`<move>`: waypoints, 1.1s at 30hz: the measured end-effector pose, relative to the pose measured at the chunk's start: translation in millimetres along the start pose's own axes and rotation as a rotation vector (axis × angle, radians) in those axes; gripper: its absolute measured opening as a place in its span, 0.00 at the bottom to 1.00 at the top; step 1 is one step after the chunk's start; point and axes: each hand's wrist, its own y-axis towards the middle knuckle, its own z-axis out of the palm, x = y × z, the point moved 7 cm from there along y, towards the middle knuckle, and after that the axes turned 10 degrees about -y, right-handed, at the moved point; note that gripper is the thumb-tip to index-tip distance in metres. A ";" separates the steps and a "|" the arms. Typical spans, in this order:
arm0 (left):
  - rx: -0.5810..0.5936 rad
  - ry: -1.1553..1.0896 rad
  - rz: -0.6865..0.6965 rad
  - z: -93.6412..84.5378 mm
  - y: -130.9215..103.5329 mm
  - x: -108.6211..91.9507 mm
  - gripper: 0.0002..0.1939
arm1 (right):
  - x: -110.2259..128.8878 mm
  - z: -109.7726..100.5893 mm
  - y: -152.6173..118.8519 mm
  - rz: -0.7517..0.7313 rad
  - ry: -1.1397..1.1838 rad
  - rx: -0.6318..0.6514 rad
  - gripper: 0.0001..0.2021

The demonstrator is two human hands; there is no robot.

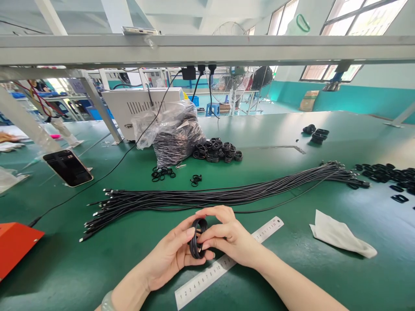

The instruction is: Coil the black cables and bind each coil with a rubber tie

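A black cable wound into a small coil [195,242] is held upright between my two hands, above a metal ruler [207,278]. My left hand [171,250] grips the coil from its left side, thumb on the front and fingers beneath. From the right, my right hand [231,235] pinches at the coil's inner side, with its index finger over the top. What its fingertips press is partly hidden. Behind the hands stretches a long bundle of straight black cables [201,198] with metal plugs at the ends.
Coiled cables [220,150] lie beside a plastic bag [178,138] full of dark items. Small black rings [162,173] sit nearer. A phone [68,167] leans at left, an orange box [17,248] in front. Right are a white cloth [342,235] and black pieces [385,172].
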 end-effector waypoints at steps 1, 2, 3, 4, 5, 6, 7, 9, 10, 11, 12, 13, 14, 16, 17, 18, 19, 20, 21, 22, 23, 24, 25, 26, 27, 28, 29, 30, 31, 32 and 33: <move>0.005 0.005 0.004 0.1 -0.1 0.0 0.24 | -0.8 0.5 -0.2 0.030 0.048 0.000 0.06; 0.012 0.011 0.009 0.8 -0.5 -0.3 0.23 | -2.1 0.5 -0.3 0.058 0.110 0.000 0.05; 0.019 0.019 0.017 2.0 -1.0 -0.9 0.22 | -4.0 -0.2 -0.2 0.087 0.184 -0.006 0.04; 0.023 0.028 0.032 3.4 -1.6 -2.2 0.22 | -6.7 -1.6 0.0 0.119 0.260 -0.018 0.03; 0.026 0.039 0.053 4.9 -2.1 -4.0 0.22 | -10.4 -3.6 0.4 0.156 0.328 -0.038 0.03; 0.024 0.054 0.079 6.2 -2.4 -6.0 0.23 | -14.6 -5.6 0.6 0.201 0.379 -0.063 0.04; 0.017 0.074 0.107 7.2 -2.5 -8.0 0.25 | -18.8 -7.0 0.7 0.248 0.407 -0.084 0.06; -0.016 0.127 0.157 7.3 -1.9 -10.9 0.30 | -25.3 -5.5 0.2 0.349 0.427 -0.092 0.09; -0.038 0.158 0.178 6.7 -1.2 -11.6 0.32 | -27.0 -1.7 -0.4 0.399 0.459 -0.072 0.10; -0.059 0.190 0.195 6.0 -0.6 -11.9 0.33 | -27.4 3.9 -1.3 0.445 0.518 -0.043 0.11; -0.078 0.222 0.212 5.4 0.0 -12.1 0.34 | -26.6 10.6 -2.5 0.485 0.591 -0.011 0.13; -0.092 0.252 0.227 5.0 0.4 -12.1 0.34 | -25.3 17.0 -3.8 0.520 0.662 0.012 0.14; -0.103 0.280 0.240 5.0 0.7 -12.2 0.33 | -24.1 22.3 -5.2 0.552 0.716 0.021 0.15; -0.118 0.325 0.252 5.4 0.8 -11.6 0.32 | -23.5 29.3 -8.4 0.612 0.756 0.004 0.16; -0.128 0.338 0.251 5.5 0.7 -11.1 0.32 | -23.9 31.4 -9.7 0.636 0.755 -0.008 0.15; -0.139 0.343 0.249 5.5 0.6 -10.7 0.32 | -24.4 32.8 -10.7 0.654 0.755 -0.019 0.15; -0.150 0.340 0.246 5.5 0.6 -10.2 0.33 | -25.0 33.6 -11.3 0.665 0.756 -0.029 0.15; -0.162 0.334 0.246 5.7 0.5 -10.0 0.33 | -25.6 33.6 -11.4 0.669 0.751 -0.039 0.15; -0.175 0.327 0.249 5.7 0.4 -10.2 0.34 | -26.3 32.8 -11.1 0.668 0.737 -0.053 0.14; -0.190 0.323 0.255 5.8 0.2 -10.6 0.34 | -27.2 31.4 -10.7 0.664 0.715 -0.067 0.14; -0.202 0.321 0.259 6.0 0.0 -11.0 0.34 | -28.0 29.9 -10.2 0.660 0.690 -0.079 0.14; -0.212 0.324 0.261 6.4 -0.3 -11.2 0.34 | -28.7 28.7 -9.8 0.658 0.663 -0.086 0.14; -0.218 0.328 0.260 6.7 -0.5 -11.4 0.34 | -29.4 28.0 -9.5 0.657 0.640 -0.087 0.14; -0.222 0.333 0.258 7.2 -0.9 -11.5 0.34 | -29.9 28.2 -9.3 0.659 0.628 -0.078 0.14; -0.220 0.336 0.254 7.7 -1.2 -11.3 0.34 | -30.1 29.3 -9.3 0.662 0.633 -0.062 0.14; -0.218 0.337 0.250 8.0 -1.6 -11.2 0.35 | -30.1 31.0 -9.3 0.665 0.649 -0.041 0.14; -0.214 0.336 0.247 8.3 -2.0 -10.9 0.35 | -29.8 32.9 -9.4 0.667 0.672 -0.020 0.15; -0.209 0.334 0.243 8.5 -2.3 -10.4 0.35 | -29.3 34.5 -9.4 0.668 0.691 -0.003 0.15; -0.204 0.331 0.238 8.5 -2.4 -9.8 0.35 | -28.6 35.6 -9.4 0.666 0.700 0.008 0.16; -0.199 0.330 0.232 8.5 -2.5 -8.9 0.34 | -28.0 36.0 -9.3 0.662 0.696 0.009 0.17; -0.195 0.329 0.227 8.3 -2.4 -8.0 0.33 | -27.2 35.8 -9.1 0.656 0.685 0.000 0.17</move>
